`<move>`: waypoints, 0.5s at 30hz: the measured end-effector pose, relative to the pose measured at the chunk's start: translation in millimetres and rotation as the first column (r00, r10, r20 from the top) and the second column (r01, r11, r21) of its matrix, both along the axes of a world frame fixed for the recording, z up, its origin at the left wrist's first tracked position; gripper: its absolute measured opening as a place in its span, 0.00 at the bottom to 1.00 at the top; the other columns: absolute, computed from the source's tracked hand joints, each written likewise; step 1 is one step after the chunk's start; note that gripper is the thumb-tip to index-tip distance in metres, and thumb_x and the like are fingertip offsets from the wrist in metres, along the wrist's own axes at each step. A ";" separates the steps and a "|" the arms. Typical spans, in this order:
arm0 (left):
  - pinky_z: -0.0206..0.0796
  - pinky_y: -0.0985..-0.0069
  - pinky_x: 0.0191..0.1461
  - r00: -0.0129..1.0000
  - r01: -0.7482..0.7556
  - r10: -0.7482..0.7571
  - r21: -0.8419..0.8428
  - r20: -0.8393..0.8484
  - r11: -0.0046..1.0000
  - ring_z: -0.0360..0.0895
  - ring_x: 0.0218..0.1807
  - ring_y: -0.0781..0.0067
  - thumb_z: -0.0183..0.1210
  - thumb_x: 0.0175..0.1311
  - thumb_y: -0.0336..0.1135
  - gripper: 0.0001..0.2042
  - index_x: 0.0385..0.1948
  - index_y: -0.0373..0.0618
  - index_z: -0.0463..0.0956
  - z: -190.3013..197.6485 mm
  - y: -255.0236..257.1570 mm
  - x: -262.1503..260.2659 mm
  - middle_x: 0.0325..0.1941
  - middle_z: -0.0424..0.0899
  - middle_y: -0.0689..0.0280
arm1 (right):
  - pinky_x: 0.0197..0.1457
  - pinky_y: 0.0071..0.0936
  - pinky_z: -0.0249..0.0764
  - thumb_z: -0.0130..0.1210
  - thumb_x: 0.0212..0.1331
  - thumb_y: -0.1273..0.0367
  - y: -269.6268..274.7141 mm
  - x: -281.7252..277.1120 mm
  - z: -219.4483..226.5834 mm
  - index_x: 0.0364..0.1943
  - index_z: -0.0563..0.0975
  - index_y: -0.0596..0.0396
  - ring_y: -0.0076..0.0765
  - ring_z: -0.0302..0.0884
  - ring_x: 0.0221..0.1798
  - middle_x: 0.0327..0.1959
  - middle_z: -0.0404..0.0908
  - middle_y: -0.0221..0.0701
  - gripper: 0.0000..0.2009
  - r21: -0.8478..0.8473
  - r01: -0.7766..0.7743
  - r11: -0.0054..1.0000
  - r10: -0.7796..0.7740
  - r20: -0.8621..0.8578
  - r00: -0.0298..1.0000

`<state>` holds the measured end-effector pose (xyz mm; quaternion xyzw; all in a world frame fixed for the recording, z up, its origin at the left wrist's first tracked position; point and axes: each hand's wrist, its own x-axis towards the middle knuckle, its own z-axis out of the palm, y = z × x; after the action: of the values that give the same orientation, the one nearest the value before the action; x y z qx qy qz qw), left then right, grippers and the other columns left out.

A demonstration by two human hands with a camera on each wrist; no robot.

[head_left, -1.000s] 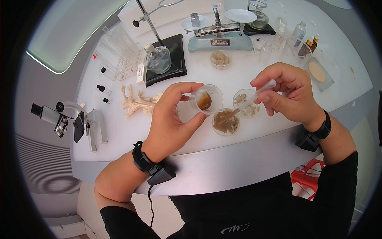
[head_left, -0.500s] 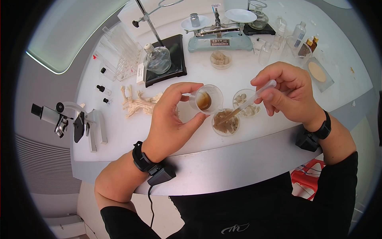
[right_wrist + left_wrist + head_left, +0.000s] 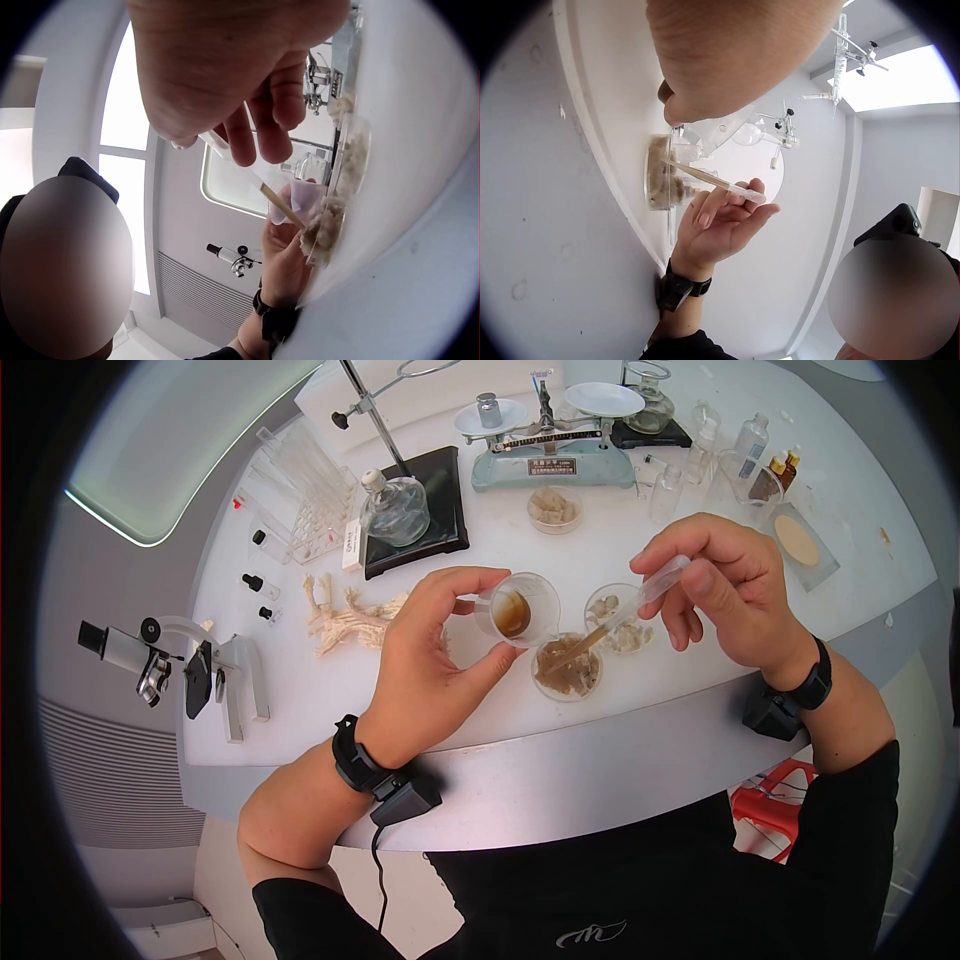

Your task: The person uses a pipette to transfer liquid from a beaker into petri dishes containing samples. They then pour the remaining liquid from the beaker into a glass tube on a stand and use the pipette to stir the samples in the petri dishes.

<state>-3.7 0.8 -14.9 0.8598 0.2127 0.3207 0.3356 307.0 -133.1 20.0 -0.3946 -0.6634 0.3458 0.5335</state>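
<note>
My left hand (image 3: 425, 650) holds a small clear beaker (image 3: 546, 605) tilted toward the dishes, with brown liquid (image 3: 513, 616) at its bottom. In my right hand (image 3: 725, 595) a plastic dropper pipette (image 3: 650, 592) is held near its bulb, the thumb beside the bulb. Brownish liquid fills the lower stem, and the tip points down into a petri dish (image 3: 568, 698) of wet brown clumps (image 3: 578, 677). The left wrist view shows the pipette stem (image 3: 705, 176) slanting into that dish. Behind it stands a second dish (image 3: 622, 651) of pale pieces.
A third dish (image 3: 555, 531) sits before a balance scale (image 3: 555, 465). To the left are a pale branching piece (image 3: 345, 622), an alcohol lamp (image 3: 397, 515) on a black stand base (image 3: 440, 500), a test tube rack (image 3: 320, 520) and a microscope (image 3: 200, 665). Bottles (image 3: 752, 438) stand at back right.
My right thumb has lifted slightly off the pipette bulb, and the bulb end has dipped a little to the left. The left hand and beaker stay in place.
</note>
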 end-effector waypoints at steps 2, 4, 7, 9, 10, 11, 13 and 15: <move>0.75 0.63 0.74 1.000 0.000 0.000 -0.004 0.002 1.000 0.84 0.69 0.67 0.79 0.66 0.26 0.28 0.67 0.43 0.80 0.1 0.0 0.0 0.69 0.87 0.63 | 0.28 0.15 0.76 0.53 0.91 0.57 0.0 1.9 -0.1 0.58 0.86 0.61 0.17 0.87 0.29 0.36 0.94 0.35 0.20 0.003 0.007 1.000 -0.007 0.024 1.000; 0.75 0.63 0.74 1.000 0.000 0.000 0.004 -0.012 1.000 0.84 0.70 0.67 0.79 0.66 0.26 0.28 0.67 0.43 0.80 0.7 0.3 -0.2 0.69 0.87 0.63 | 0.28 0.15 0.75 0.50 0.92 0.54 0.3 2.5 0.0 0.58 0.86 0.60 0.18 0.89 0.30 0.35 0.94 0.35 0.22 0.007 0.014 1.000 -0.014 0.048 0.999; 0.75 0.63 0.74 1.000 -0.004 0.004 0.009 -0.006 1.000 0.84 0.70 0.67 0.79 0.65 0.25 0.28 0.67 0.43 0.80 1.3 -0.4 -0.1 0.69 0.87 0.63 | 0.27 0.15 0.73 0.43 0.94 0.50 0.8 2.1 -0.6 0.58 0.87 0.59 0.19 0.90 0.30 0.34 0.94 0.35 0.28 0.008 0.034 0.999 -0.035 0.059 0.998; 0.75 0.63 0.74 1.000 -0.004 0.004 0.010 -0.008 1.000 0.84 0.70 0.67 0.79 0.65 0.25 0.28 0.67 0.43 0.80 1.2 0.0 -0.3 0.69 0.87 0.63 | 0.27 0.15 0.73 0.40 0.94 0.49 1.3 1.9 -1.3 0.58 0.87 0.59 0.20 0.90 0.30 0.33 0.93 0.35 0.29 0.005 0.030 1.000 -0.031 0.045 0.999; 0.75 0.63 0.74 1.000 -0.005 0.005 0.010 -0.009 1.000 0.84 0.70 0.67 0.79 0.65 0.25 0.28 0.67 0.43 0.80 1.0 0.2 -0.3 0.69 0.87 0.63 | 0.27 0.15 0.73 0.40 0.94 0.49 1.3 2.0 -1.5 0.58 0.87 0.59 0.20 0.90 0.30 0.33 0.93 0.35 0.29 0.006 0.030 1.000 -0.031 0.045 0.999; 0.75 0.63 0.74 1.000 -0.005 0.005 0.010 -0.009 1.000 0.84 0.70 0.67 0.79 0.65 0.25 0.28 0.67 0.43 0.80 0.6 0.3 -0.4 0.69 0.87 0.63 | 0.27 0.15 0.73 0.40 0.94 0.49 1.2 2.1 -1.5 0.58 0.87 0.59 0.20 0.90 0.30 0.33 0.93 0.35 0.29 0.005 0.029 1.000 -0.029 0.042 0.999; 0.75 0.63 0.74 1.000 -0.002 0.002 -0.001 -0.002 1.000 0.84 0.70 0.67 0.79 0.65 0.25 0.28 0.68 0.43 0.80 -0.5 0.5 -0.4 0.69 0.87 0.63 | 0.27 0.15 0.73 0.39 0.94 0.49 1.2 2.3 -1.4 0.58 0.87 0.60 0.20 0.90 0.31 0.33 0.93 0.35 0.29 0.004 0.027 1.000 -0.027 0.038 0.999; 0.75 0.63 0.74 1.000 -0.003 0.003 0.003 -0.002 1.000 0.84 0.70 0.67 0.79 0.65 0.25 0.28 0.68 0.43 0.80 -0.6 0.5 -0.4 0.69 0.87 0.63 | 0.28 0.15 0.73 0.39 0.94 0.50 1.1 2.2 -1.0 0.59 0.87 0.60 0.21 0.90 0.31 0.33 0.93 0.35 0.29 0.001 0.023 1.000 -0.024 0.037 0.999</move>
<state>-4.1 1.4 -15.5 0.8604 0.2136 0.3207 0.3336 309.2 -132.0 19.0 -0.4084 -0.6685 0.3320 0.5255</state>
